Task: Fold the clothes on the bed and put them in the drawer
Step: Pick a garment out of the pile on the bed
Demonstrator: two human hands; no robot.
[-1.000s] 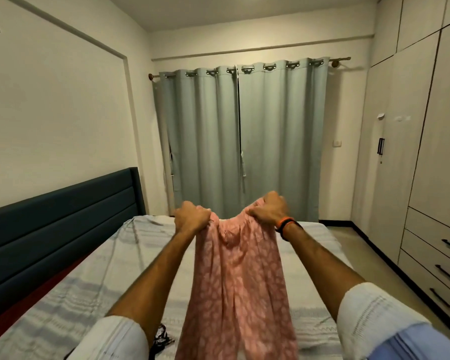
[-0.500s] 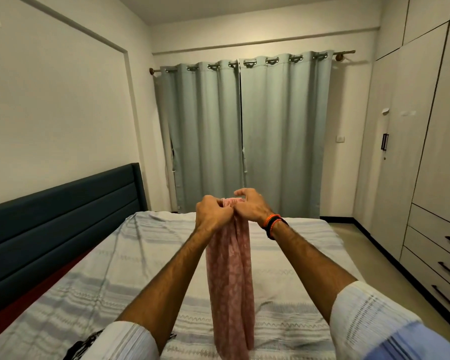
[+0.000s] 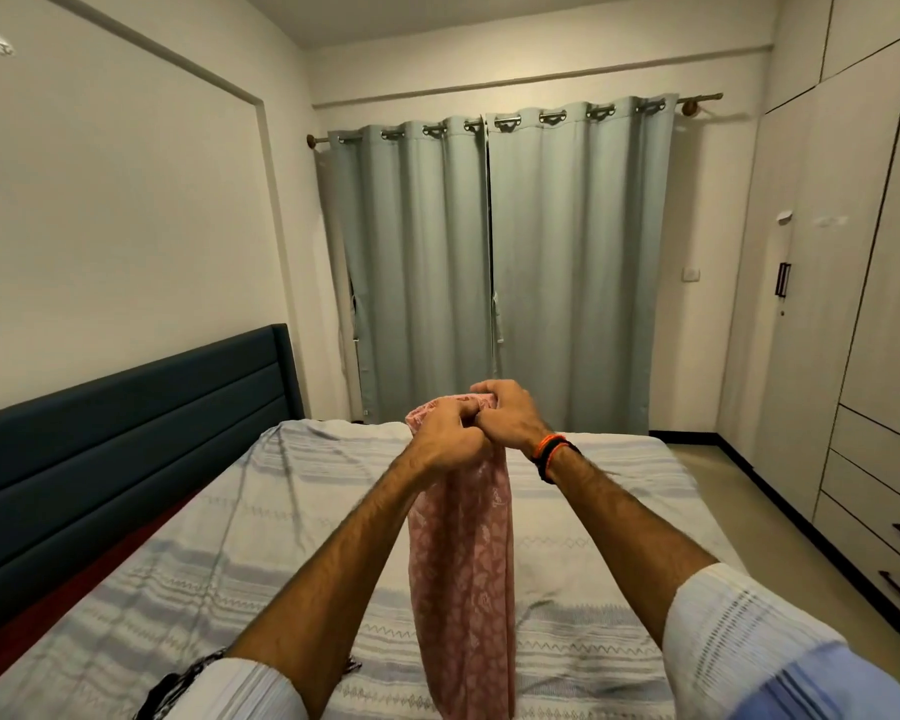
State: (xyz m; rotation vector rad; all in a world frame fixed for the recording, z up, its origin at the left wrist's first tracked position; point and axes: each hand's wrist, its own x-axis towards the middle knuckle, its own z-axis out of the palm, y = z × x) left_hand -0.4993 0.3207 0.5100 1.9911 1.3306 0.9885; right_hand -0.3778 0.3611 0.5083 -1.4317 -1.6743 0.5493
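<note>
Hands meet above the bed; left hand and right hand both grip the hanging pink garment.

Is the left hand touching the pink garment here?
Touching. The head view shows the left hand with fingers curled round the top edge of the pink garment, beside the right hand, which grips it too.

pink patterned garment hangs doubled, seemingly lengthwise.
</note>
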